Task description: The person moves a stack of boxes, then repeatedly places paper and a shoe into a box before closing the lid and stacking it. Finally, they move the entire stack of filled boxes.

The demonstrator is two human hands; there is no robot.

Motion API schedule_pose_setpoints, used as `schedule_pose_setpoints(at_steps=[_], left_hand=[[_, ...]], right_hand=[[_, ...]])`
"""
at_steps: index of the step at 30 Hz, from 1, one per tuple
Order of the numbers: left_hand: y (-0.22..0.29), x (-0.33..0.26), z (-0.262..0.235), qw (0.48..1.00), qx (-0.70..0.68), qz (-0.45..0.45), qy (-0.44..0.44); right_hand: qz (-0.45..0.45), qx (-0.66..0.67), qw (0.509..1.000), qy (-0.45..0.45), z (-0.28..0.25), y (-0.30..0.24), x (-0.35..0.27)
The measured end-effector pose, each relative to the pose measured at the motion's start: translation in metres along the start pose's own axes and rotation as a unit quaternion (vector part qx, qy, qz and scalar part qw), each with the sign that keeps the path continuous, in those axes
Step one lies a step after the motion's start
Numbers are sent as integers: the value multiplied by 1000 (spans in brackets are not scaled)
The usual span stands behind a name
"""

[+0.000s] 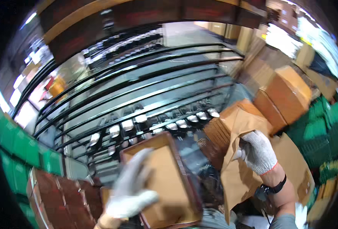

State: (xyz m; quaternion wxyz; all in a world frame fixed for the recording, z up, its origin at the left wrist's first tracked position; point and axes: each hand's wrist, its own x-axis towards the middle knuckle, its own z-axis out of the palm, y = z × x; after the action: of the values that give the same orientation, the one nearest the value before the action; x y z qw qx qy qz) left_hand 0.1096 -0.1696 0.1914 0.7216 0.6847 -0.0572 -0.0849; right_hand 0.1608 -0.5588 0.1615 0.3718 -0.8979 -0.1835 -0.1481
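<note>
My left hand [129, 187], in a whitish work glove and smeared by motion, hovers over an open shallow box [167, 175] with a dark reddish rim and a tan inside. Its thumb stands apart from the outstretched fingers, and nothing shows in it. On the right, my gloved right hand [258, 152] has its fingers closed on a large creased sheet of brown paper [235, 183]. The sheet hangs down past my wrist, where a dark watch [270, 189] sits. Part of the right fingers is hidden by the paper.
A black metal rack [138, 78] with shoes [127, 125] stands ahead. Brown cartons [283, 95] are stacked at the right, near green boxes [317, 129]. More green boxes [20, 141] and dark red boxes [66, 194] stand at the left.
</note>
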Motion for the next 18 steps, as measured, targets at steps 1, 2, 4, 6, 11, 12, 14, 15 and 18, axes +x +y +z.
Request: schedule_pose_setpoints(at_steps=[1,2,4,6,11,12,14,15,18], left_hand=[[-36,7,10,994,-91,22,-58],[-31,18,29,994,13,2,-109],[-40,38,55,997,70,-21,-26],[-51,37,24,996,17,-82,40],[-73,-62,-97,934,253,-189,166],[-75,-63,-91,937,249,-183,165],[-90,-83,-89,915,154,-152,342],[-105,-91,-85,912,151,-152,351],[-147,-110,-76,901,105,-158,389]], right_hand=[[39,145,989,-2,25,-23,19],[119,314,942,-19,50,-33,38],[332,632,698,-57,94,-84,90],[290,572,756,-131,119,-91,136],[42,49,980,-186,282,72,217],[-8,-88,982,-165,341,130,217],[40,-160,952,-258,416,72,227],[90,-163,945,-271,436,37,239],[140,-164,951,-223,548,33,286]])
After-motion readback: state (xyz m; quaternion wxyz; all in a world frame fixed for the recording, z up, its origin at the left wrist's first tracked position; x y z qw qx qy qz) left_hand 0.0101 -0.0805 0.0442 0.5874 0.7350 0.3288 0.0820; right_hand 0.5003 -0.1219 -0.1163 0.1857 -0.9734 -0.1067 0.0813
